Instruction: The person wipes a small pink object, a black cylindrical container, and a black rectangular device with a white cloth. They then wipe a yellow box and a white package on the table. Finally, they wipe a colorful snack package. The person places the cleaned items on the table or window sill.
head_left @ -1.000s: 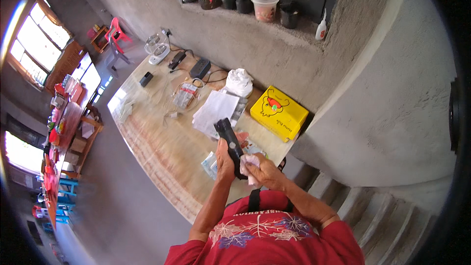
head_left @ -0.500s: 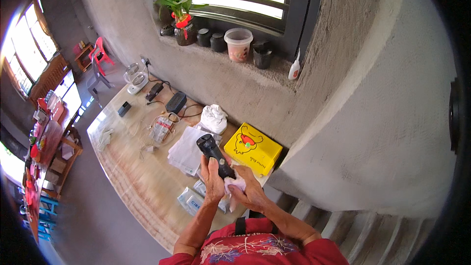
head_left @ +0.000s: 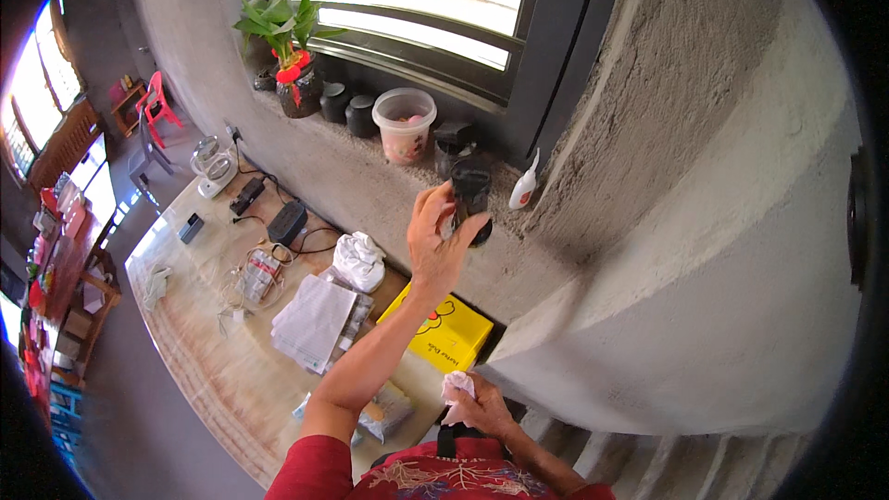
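Left hand [head_left: 435, 245] reaches far out to the windowsill [head_left: 347, 142], thumb and fingers curved around the black flashlight [head_left: 471, 183], upright by the sill's edge! Right hand [head_left: 491, 414] sits low, near the red shirt [head_left: 313, 463], fingers gripping a crumpled pale-pink cloth [head_left: 457, 387].

Your left hand [head_left: 435, 243] reaches up to the windowsill [head_left: 369, 144], fingers curled around a black flashlight [head_left: 471, 187]; a white squeeze bottle [head_left: 521, 193] stands to its right. Your right hand [head_left: 489, 410], near your red shirt [head_left: 426, 479], holds a crumpled pale cloth [head_left: 457, 390]. A yellow box [head_left: 452, 335] lies between.
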`<state>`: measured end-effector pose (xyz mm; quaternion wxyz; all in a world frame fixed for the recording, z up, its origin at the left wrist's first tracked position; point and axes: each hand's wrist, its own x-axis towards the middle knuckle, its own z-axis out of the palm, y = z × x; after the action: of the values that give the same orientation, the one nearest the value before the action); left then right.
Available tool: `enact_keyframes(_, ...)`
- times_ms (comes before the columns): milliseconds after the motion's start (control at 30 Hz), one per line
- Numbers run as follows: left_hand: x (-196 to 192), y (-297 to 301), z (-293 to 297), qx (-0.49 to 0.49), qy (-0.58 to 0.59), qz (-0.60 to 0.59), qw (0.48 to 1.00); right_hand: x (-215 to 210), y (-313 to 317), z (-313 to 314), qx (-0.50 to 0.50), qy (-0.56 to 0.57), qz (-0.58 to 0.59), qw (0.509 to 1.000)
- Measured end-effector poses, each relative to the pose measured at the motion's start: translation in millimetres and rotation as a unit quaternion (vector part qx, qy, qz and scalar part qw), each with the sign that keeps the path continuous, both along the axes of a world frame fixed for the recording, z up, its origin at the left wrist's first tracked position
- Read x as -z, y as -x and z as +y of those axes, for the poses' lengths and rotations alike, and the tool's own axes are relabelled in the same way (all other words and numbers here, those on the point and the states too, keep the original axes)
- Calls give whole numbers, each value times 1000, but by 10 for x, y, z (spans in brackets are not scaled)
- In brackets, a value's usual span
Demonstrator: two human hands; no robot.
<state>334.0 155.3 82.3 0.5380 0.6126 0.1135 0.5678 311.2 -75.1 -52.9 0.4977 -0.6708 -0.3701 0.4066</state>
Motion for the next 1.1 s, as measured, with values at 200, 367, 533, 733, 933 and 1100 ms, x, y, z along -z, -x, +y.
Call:
enact_keyframes(200, 2, -603, 249, -98, -52, 53, 992, -12, -227, 17, 13, 29, -35, 999)
enact_keyframes(367, 11, -813, 293, -165, -134, 68, 975, -40, -336, 16, -1, 53, -71, 996)
enact_keyframes(533, -2, -926, 284, -185, -135, 106, 968, 126, -455, -3, -23, 79, -44, 996)
enact_keyframes(733, 42, -1035, 263, -207, -133, 101, 964, 367, -562, -46, -63, -15, -201, 978)
enact_keyframes(933, 158, -1038, 252, -218, -138, 131, 957, 105, -525, 17, -9, 34, -106, 994)
enact_keyframes(1100, 243, -1015, 228, -192, -122, 109, 968, 163, -482, 19, -15, 54, -105, 993)
